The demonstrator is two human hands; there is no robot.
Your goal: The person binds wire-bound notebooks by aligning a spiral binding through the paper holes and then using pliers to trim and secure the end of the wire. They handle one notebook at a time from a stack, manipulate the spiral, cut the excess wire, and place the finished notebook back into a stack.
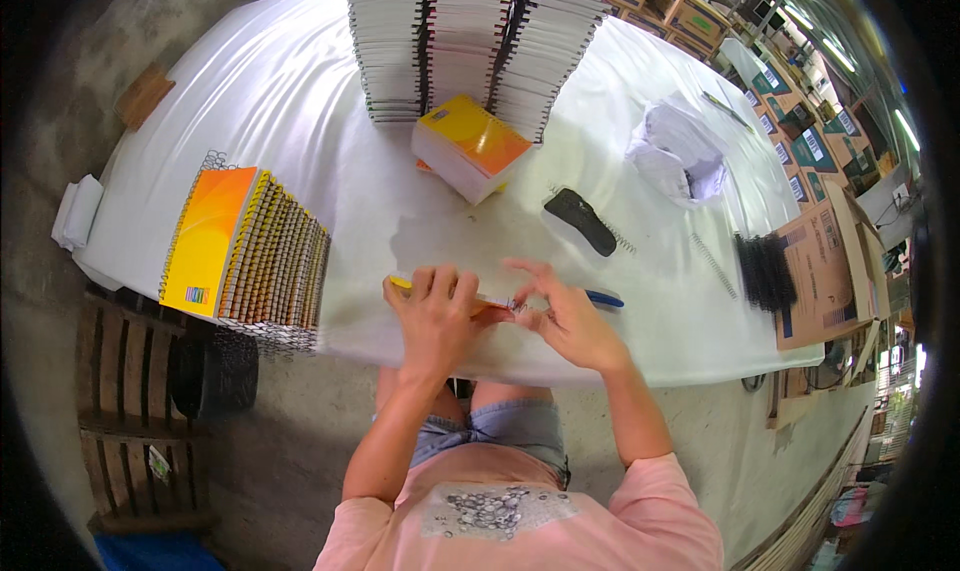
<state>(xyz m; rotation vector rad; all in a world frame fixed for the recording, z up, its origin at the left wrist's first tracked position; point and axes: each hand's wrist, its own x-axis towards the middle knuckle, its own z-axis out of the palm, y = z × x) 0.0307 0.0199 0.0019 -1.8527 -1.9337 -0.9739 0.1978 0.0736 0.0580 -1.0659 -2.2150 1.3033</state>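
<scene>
Close to the table's front edge, my left hand [437,316] is wrapped over a small yellow-covered notebook [400,283], held nearly edge-on and mostly hidden by the fingers. At the notebook's right end, the thumb and fingers of my right hand [570,326] close on a thin wire coil [516,307]; its exact grip is partly hidden. A slim blue tool [605,299] lies beside my right hand, its far end covered. Ahead rests a block of yellow-orange notebooks [470,151]. A black, elongated object [580,221] lies on another coil [626,243].
Spiral-bound yellow notebooks [210,241] form a stack at left. Tall stacks of bound books [460,51] stand at the back. Toward the right are a crumpled white bag [680,151], a loose coil [714,266], and black coils [766,273] by an open carton [825,266].
</scene>
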